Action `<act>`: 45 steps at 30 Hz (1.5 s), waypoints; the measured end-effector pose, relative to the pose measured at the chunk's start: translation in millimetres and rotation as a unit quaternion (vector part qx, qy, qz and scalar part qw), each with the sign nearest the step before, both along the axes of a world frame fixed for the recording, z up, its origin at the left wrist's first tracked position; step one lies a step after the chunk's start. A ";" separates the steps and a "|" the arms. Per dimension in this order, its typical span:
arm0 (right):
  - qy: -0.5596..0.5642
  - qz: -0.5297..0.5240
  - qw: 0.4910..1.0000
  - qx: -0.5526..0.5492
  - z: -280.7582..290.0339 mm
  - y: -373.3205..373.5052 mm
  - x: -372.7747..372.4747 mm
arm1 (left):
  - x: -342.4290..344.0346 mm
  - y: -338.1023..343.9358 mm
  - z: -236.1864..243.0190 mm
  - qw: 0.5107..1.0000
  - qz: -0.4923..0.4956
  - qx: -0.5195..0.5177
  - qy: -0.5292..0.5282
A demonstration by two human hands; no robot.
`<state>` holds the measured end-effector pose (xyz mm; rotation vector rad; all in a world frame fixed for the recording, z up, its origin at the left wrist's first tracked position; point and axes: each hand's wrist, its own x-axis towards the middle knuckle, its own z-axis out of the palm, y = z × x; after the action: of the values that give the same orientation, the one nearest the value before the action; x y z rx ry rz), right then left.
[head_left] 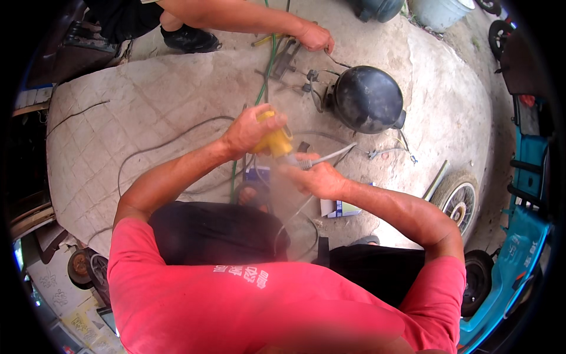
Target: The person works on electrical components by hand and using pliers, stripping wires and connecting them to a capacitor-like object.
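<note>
My left hand (246, 131) is closed round a yellow plastic piece (277, 143), which looks like a cable socket. Close against its lower end, my right hand (323, 179) grips a grey plug (303, 164) with a pale cable (336, 154) running off to the right. Whether the plug sits inside the yellow piece I cannot tell; my fingers and blur cover the joint. Beyond my hands, a black compressor (368, 97) with thin pipes lies on the ground. A co-worker's hand (315, 38) pinches a thin pipe or wire beside it.
Dark cables (171, 140) and a green hose (272, 56) trail over the concrete floor (94, 147). Clamp-like metal tools (286, 58) lie near the co-worker's hand. To the right are a spoked wheel (461, 203) and a turquoise vehicle (513, 242). A small box (345, 207) lies near my legs.
</note>
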<state>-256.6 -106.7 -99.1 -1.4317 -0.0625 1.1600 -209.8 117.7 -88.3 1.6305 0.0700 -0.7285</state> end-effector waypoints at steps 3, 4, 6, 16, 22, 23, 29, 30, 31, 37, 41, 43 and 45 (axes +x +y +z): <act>-0.009 0.003 1.000 0.010 -5.1 0.8 -2.0 | -2.1 2.1 -5.7 1.000 0.003 -0.006 0.002; -0.011 0.006 1.000 0.013 -6.2 1.0 1.1 | -0.9 2.6 -6.0 1.000 0.005 -0.010 0.005; -0.003 0.011 1.000 0.018 -9.3 0.7 -0.5 | -0.4 -1.0 -1.7 1.000 0.006 -0.009 -0.005; 0.002 0.016 1.000 -0.017 -10.8 0.4 -2.9 | -0.7 -0.7 -5.2 1.000 0.004 -0.002 0.004; -0.004 0.011 1.000 -0.028 -6.3 -2.2 -2.1 | -0.7 -3.0 -5.2 1.000 0.002 -0.020 0.012; -0.004 0.014 1.000 -0.022 -6.2 -2.8 -1.5 | -1.7 0.2 -12.5 0.996 -0.038 -0.013 -0.085; -0.002 -0.002 1.000 -0.023 -3.6 1.3 -6.4 | -7.4 -1.0 -18.5 0.999 0.022 -0.005 -0.042; 0.002 -0.005 0.999 -0.043 -6.6 0.8 -7.6 | -3.5 -1.1 -20.3 0.998 0.020 -0.004 -0.051; 0.001 -0.001 1.000 -0.026 -9.0 -2.4 -1.3 | 1.0 -1.4 -21.2 0.998 0.018 -0.003 -0.060; 0.022 0.014 0.999 0.035 -9.4 -9.3 0.3 | -7.1 0.8 -33.0 0.996 -0.001 0.017 -0.086; 0.025 -0.011 0.999 0.024 -5.0 -8.2 -1.6 | -7.2 -5.4 -25.6 0.997 0.024 -0.005 -0.066; 0.029 -0.015 0.999 0.040 -8.9 -7.8 0.0 | -4.3 -6.5 -20.1 0.998 0.024 -0.012 -0.055; 0.021 -0.013 1.000 0.011 2.9 -6.9 2.7 | -3.3 -6.0 -16.8 0.998 0.029 -0.025 -0.041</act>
<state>-253.9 -113.6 -96.1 -1.3847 -0.0270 1.1654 -213.0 111.7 -105.1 1.6028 0.0407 -0.6142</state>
